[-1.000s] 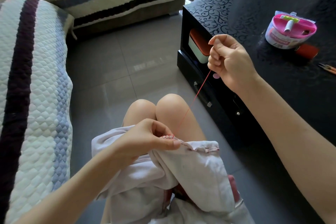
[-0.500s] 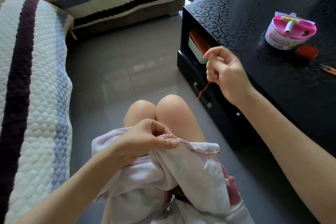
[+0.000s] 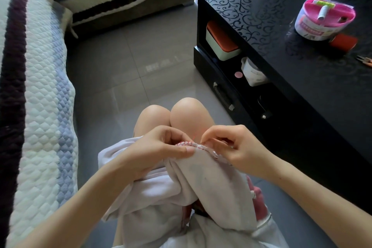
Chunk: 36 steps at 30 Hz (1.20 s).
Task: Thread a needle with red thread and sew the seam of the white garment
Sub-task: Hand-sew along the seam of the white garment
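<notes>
Nearby, a glossy black bench point(image 3: 302, 90) patterned with scrollwork is carrying a round pink sewing kit point(image 3: 324, 19), with a red spool point(image 3: 344, 41) just beside it; a quilted, striped sofa cover point(image 3: 40, 96) is lying at left. The soft white garment point(image 3: 211, 197) is draping over the lap; the left hand point(image 3: 159, 153) is pinching its edge between curled fingers point(image 3: 187, 150); the right hand point(image 3: 239, 149) is pinching the red-stitched seam point(image 3: 189, 144) with closed fingertips, partly covering it; the needle is too small to tell.
</notes>
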{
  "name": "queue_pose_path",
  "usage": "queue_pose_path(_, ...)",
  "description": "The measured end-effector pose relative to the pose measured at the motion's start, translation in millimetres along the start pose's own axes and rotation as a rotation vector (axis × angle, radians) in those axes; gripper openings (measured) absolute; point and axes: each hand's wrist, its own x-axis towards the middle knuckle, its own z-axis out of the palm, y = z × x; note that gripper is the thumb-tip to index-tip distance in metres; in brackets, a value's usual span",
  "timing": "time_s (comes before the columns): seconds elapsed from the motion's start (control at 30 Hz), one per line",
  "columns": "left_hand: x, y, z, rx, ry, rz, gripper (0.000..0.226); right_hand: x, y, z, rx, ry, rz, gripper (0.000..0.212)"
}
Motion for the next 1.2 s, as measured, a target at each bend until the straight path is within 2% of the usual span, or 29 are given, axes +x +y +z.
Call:
queue_pose_path(0.4,4,3,0,-0.027,-0.015,-0.049,0.021,1,-3,1,0.078,-0.002,-0.02,0.017)
queue_pose_path(0.57,5,3,0,-0.064,-0.041,-0.062,0.001,3,-3,0,0.124,-0.039,0.0,0.015)
queue_pose_path(0.7,4,4,-1,-0.077,-0.066,-0.072,0.011,2,-3,0,0.153,-0.047,0.007,0.015)
queue_pose_path(0.77,5,5,0,-0.082,-0.072,-0.072,0.003,2,-2,0,0.161,-0.048,0.007,0.013)
queue_pose_path(1.2,3,9,5,-0.072,-0.091,-0.026,0.008,-3,-5,10,0.397,-0.023,0.05,0.015)
